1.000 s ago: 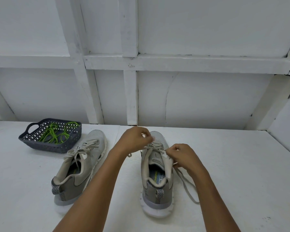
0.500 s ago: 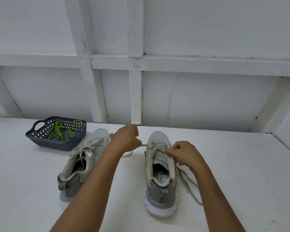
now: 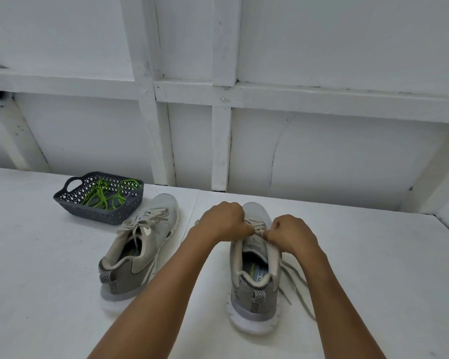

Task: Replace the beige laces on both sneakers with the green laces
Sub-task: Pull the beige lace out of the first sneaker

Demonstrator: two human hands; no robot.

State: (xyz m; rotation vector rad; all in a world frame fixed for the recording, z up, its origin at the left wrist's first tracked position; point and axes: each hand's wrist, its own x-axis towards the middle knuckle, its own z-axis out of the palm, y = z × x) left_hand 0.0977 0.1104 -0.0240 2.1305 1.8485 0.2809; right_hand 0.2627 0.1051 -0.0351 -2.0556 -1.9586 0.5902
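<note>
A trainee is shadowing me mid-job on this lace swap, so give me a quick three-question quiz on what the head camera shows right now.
1. True or false: the green laces lie in the dark basket.
2. Fill in: the sneaker beside the basket carries ____ laces.
3. The left hand and right hand both pinch the beige lace of which sneaker? A) the one beside the basket B) the sneaker farther from the basket C) neither
Key: 1 true; 2 beige; 3 B.
</note>
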